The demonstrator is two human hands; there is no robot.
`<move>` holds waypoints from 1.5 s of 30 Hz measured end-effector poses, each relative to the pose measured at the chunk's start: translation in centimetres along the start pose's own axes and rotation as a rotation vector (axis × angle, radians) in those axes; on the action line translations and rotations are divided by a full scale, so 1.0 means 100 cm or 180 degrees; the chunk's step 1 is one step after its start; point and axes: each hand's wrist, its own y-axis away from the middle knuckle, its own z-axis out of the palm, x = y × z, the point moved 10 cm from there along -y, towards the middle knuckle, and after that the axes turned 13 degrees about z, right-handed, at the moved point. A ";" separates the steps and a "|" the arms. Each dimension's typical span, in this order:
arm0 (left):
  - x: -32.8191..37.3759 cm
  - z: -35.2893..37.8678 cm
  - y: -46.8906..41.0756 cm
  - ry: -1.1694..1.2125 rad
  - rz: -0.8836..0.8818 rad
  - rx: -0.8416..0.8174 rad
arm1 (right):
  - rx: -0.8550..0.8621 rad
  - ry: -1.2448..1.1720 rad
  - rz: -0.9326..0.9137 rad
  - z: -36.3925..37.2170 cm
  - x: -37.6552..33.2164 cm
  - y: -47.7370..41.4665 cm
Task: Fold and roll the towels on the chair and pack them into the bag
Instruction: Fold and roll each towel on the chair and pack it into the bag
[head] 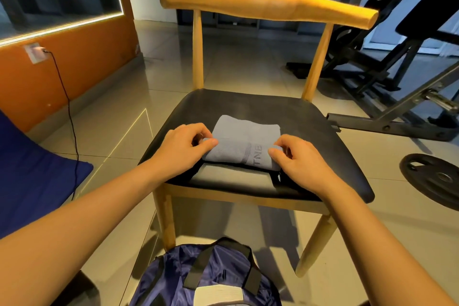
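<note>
A folded grey-blue towel with dark lettering lies in the middle of the black seat of a wooden chair. My left hand pinches the towel's near left edge between thumb and fingers. My right hand pinches its near right edge the same way. A blue bag with black straps stands open on the floor below the chair's front edge, and a pale rolled towel shows inside it.
The chair's curved wooden backrest rises behind the seat. A weight bench frame and a black weight plate stand to the right. A blue cushion and a black cable lie at the left by the orange wall.
</note>
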 end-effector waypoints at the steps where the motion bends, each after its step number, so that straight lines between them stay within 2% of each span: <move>1: 0.001 -0.003 -0.001 -0.0031 -0.0019 0.0120 | 0.0223 -0.0042 -0.0092 -0.005 -0.003 0.001; 3: 0.010 -0.006 -0.001 -0.0180 0.0154 0.0364 | 0.0588 0.0008 -0.0405 -0.011 -0.014 0.006; 5: 0.026 -0.008 0.006 -0.0338 0.0581 0.0481 | 0.0805 0.0190 -0.0675 -0.012 -0.021 0.014; 8: 0.030 -0.002 0.020 -0.0525 0.1010 0.0164 | 0.0772 0.0540 -0.0860 -0.009 -0.020 0.023; 10: 0.023 0.002 0.022 -0.0607 0.1066 -0.0049 | 0.0563 0.0808 -0.0846 0.000 -0.016 0.026; 16: 0.006 0.004 -0.001 0.0096 0.0642 -0.0231 | 0.0519 0.0650 -0.0737 -0.003 -0.021 0.030; 20: -0.002 0.019 -0.014 0.0351 0.0256 -0.0495 | 0.0446 0.0545 -0.0284 -0.002 -0.010 0.014; 25: -0.011 0.031 -0.032 0.0648 -0.0078 -0.0430 | 0.0616 0.0614 0.0131 -0.002 -0.001 -0.005; 27: -0.015 0.031 -0.039 0.0702 -0.0176 -0.0383 | 0.0981 0.0624 -0.0165 -0.009 -0.012 -0.003; 29: -0.020 0.031 -0.045 0.0740 -0.0325 -0.0342 | 0.1151 0.0587 -0.0702 -0.007 -0.030 0.004; 31: -0.029 0.033 -0.048 0.0735 -0.0545 -0.0337 | 0.1097 0.0637 -0.0981 0.001 -0.035 0.009; 33: -0.036 0.032 -0.050 0.0557 -0.0723 -0.0295 | 0.0968 0.0760 -0.0950 0.007 -0.030 0.006; 35: -0.028 0.021 -0.052 0.0026 -0.0530 -0.0005 | 0.0906 0.0739 -0.0838 0.007 -0.022 0.000; 38: 0.027 0.001 -0.045 -0.0826 0.0765 0.0634 | 0.0775 0.0602 -0.0687 0.004 -0.017 -0.012; 40: 0.056 0.013 -0.038 -0.0972 0.1451 0.0515 | 0.0600 0.0585 -0.0589 0.005 -0.014 -0.021; 43: 0.052 0.037 -0.042 -0.0950 0.1358 0.0108 | 0.0539 0.0654 -0.0342 0.004 -0.008 -0.033; 45: 0.040 0.046 -0.049 -0.1010 0.1192 -0.0095 | 0.0754 0.0881 -0.0168 0.000 -0.005 -0.039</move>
